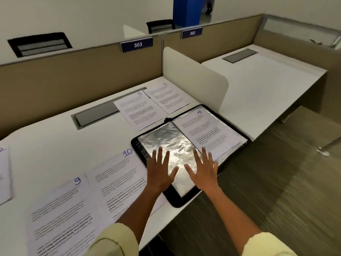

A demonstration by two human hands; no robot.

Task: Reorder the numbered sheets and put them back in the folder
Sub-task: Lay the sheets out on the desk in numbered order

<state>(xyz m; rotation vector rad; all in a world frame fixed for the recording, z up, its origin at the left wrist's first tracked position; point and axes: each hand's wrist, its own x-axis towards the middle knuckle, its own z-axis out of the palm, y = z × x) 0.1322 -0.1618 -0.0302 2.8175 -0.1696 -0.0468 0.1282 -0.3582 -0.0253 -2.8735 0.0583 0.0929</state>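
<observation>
Folder point(177, 201) open at the desk's point(55, 145) front edge. I see left hand point(160, 171) and right hand point(203, 172) spread flat, gripping nothing, over its glossy empty sleeve point(166, 137). Sheet 4 point(206, 130) in right sleeve; sheets 9 point(62, 209), 10 point(118, 180) lie left.

Black folder point(184, 200) lies open (sheet 4 point(206, 130) inside); sheets point(114, 183) surround it.

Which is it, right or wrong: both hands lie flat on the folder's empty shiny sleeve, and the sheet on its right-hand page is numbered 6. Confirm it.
Wrong in one respect. The head view shows the sheet on the right-hand page numbered 4; sheet 6 lies on the desk behind the folder. The left hand and right hand do lie flat on the empty shiny sleeve.
</observation>
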